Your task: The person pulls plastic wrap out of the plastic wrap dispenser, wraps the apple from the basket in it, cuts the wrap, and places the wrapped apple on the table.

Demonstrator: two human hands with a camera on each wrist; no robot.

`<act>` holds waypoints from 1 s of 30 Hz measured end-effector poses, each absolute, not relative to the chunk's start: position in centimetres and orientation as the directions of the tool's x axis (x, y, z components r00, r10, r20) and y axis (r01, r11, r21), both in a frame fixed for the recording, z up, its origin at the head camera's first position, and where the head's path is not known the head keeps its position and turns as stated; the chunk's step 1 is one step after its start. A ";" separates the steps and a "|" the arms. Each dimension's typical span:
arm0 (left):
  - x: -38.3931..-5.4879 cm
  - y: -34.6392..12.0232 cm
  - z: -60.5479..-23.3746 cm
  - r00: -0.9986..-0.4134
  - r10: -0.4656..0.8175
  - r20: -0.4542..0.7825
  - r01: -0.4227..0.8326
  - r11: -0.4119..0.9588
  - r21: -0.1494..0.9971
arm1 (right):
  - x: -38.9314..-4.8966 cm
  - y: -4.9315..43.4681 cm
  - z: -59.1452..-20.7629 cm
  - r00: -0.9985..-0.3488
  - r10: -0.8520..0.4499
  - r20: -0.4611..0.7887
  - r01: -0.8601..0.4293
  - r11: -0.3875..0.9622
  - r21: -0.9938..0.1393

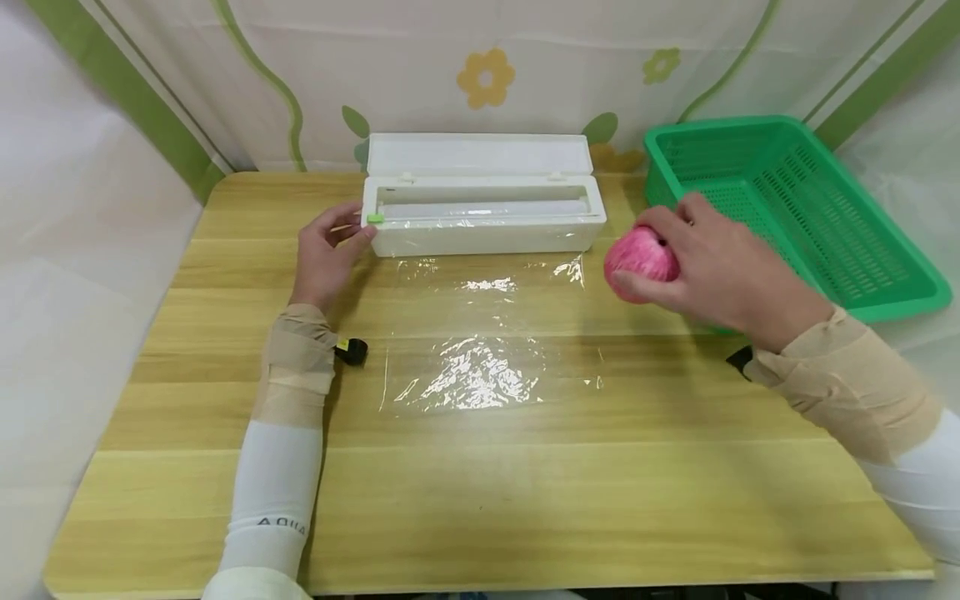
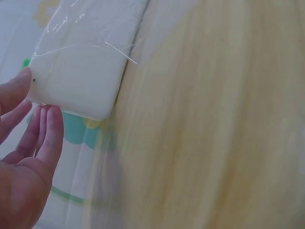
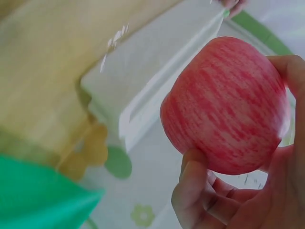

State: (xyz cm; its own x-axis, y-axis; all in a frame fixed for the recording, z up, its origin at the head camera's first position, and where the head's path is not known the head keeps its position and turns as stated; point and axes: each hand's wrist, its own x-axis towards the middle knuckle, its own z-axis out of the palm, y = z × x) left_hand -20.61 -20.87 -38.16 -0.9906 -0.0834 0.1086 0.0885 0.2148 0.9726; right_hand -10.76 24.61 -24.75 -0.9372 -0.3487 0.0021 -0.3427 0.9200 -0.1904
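On my feed, the right hand (image 1: 720, 267) grips a red-streaked apple (image 3: 224, 105), thumb on one side and fingers round the other, and I have it above the tabletop (image 1: 525, 508), to the right of the cling film dispenser box (image 1: 420, 243). The left hand (image 1: 326, 258) holds that white box by its left front corner, between thumb and fingers, right beside a small green tab (image 1: 375, 218). I see the box's lid (image 1: 480, 154) tipped back and a film roll (image 1: 480, 208) lying lengthwise inside. A clear sheet of cling film (image 1: 480, 375) comes over the front wall and spreads on the wood before it, glinting and wrinkled. Behind the right hand, at the right rear, I have a green plastic basket (image 1: 825, 200) with slotted sides. Both forearms wear white sleeves (image 1: 277, 467) with beige wraps (image 1: 300, 350) at the wrists. Farthest out, I see a pale backdrop (image 1: 420, 67) printed with flowers and leaves.
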 end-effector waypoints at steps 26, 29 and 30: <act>-20.6 -20.8 -38.1 -0.991 -0.078 0.105 0.090 0.177 0.980 | -7.2 16.4 -30.3 -0.882 -0.466 0.069 -0.467 0.843 -0.267; -20.6 -21.1 -38.0 -0.991 -0.089 0.102 0.086 0.167 0.982 | -7.0 15.5 -30.7 -0.860 -0.503 0.085 -0.506 0.821 -0.266; -20.6 -21.2 -38.0 -0.991 -0.089 0.105 0.089 0.165 0.982 | -6.9 15.2 -30.9 -0.855 -0.511 0.090 -0.515 0.814 -0.268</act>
State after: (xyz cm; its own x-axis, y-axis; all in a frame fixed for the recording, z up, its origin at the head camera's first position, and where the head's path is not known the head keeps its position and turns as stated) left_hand -20.56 -21.22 -37.96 -0.9906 -0.0886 0.1047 0.0890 0.1651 0.9822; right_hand -6.94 15.24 -30.87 -0.8546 -0.5114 0.0898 -0.5153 0.8140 -0.2681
